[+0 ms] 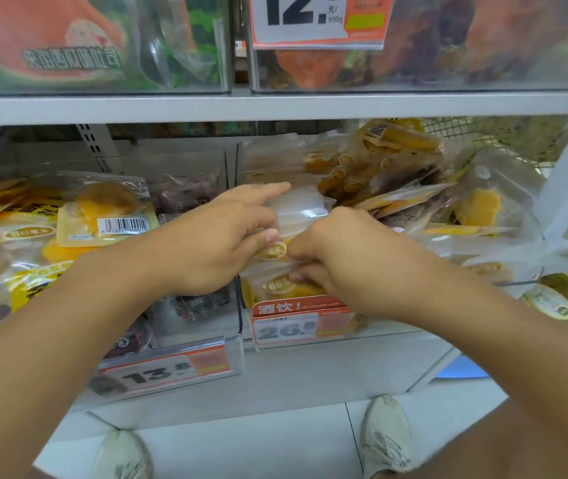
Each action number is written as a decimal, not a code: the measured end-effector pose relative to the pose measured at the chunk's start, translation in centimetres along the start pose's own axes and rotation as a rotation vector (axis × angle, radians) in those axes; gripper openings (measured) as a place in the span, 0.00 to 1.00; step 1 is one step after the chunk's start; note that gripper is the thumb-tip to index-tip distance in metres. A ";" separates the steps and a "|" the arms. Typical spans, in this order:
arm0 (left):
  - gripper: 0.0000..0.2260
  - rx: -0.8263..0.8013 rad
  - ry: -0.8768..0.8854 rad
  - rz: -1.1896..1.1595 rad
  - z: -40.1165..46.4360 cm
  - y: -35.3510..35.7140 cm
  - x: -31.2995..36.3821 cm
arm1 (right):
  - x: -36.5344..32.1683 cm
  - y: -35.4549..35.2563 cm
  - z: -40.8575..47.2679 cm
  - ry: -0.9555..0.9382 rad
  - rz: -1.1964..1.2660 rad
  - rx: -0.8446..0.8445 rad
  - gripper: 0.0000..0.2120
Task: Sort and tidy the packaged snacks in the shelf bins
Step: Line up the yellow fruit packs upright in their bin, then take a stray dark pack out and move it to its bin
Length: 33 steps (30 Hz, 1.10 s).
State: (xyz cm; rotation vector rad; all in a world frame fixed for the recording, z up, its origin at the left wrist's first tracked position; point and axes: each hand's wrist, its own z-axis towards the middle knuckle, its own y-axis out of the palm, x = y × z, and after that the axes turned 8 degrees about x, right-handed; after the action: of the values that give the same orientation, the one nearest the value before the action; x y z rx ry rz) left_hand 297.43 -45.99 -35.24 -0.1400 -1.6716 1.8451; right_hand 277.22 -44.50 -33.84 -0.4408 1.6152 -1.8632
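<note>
At the centre of the frame both hands meet over a clear plastic bin [310, 337] on the lower shelf [275, 375]. The left hand [227, 243] curls its fingers and thumb round a clear snack packet [301, 212] with a gold oval label, forefinger stretched along the packet's top edge. The right hand [341, 257], just beside it and touching the same stack, pinches the crinkled edge of a packet of yellow dried fruit [286, 288] lying at the bin's front. Behind, in the upper right of the bin, more yellow packets [396, 160] are heaped. An orange price tag [303, 323] hangs on the bin's front. At centre left, another bin [186, 326] holds dark packets.
</note>
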 end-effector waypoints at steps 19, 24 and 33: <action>0.33 0.017 0.005 0.438 2.7 1.4 7.4 | 8.2 -4.2 -4.6 0.144 0.057 -0.043 0.12; 0.28 -0.054 -0.078 0.442 3.3 1.2 7.4 | 8.6 -3.6 -3.1 0.262 -0.037 -0.008 0.05; 0.10 0.056 -0.144 0.364 4.2 2.4 7.7 | 8.8 -4.3 -2.5 0.155 0.239 -0.339 0.16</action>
State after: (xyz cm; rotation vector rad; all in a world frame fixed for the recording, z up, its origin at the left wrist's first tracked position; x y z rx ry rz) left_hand 288.42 -45.57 -34.15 -0.3117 -1.7807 2.2134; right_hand 268.12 -48.06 -31.40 -0.2338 2.0032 -1.4815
